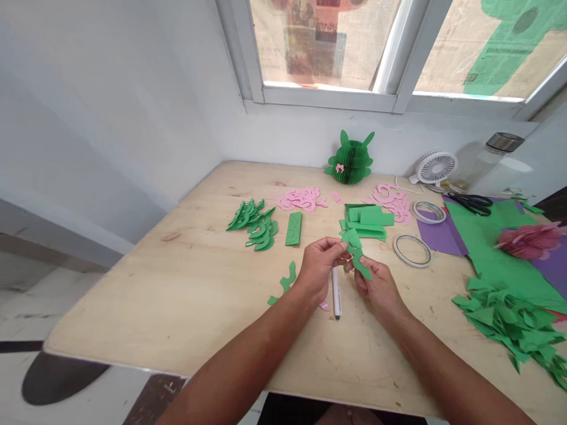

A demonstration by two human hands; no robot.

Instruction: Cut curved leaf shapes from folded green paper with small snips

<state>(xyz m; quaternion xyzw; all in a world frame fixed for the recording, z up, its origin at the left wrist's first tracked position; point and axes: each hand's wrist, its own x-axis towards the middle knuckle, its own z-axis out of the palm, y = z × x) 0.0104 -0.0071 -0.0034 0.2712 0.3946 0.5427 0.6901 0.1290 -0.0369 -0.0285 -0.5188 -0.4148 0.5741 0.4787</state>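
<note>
A cut green paper piece (358,258) is held between both hands above the wooden table. My left hand (322,264) pinches its upper left part, with fingers closed. On its lower right edge, my right hand (376,282) grips it between thumb and fingers. Just below the hands lies a white pen (337,298). A curved green scrap (289,276) rests left of my left hand, and a small pink scrap (325,306) shows by the wrist. Folded green paper strips (370,217) lie just beyond the hands.
Beyond are green cut shapes (261,227), a green rectangle (294,229), pink pieces (302,199) and a green honeycomb figure (352,160). To the right are tape rolls (412,251), black scissors (470,203), a white fan (436,167) and green scraps (514,324).
</note>
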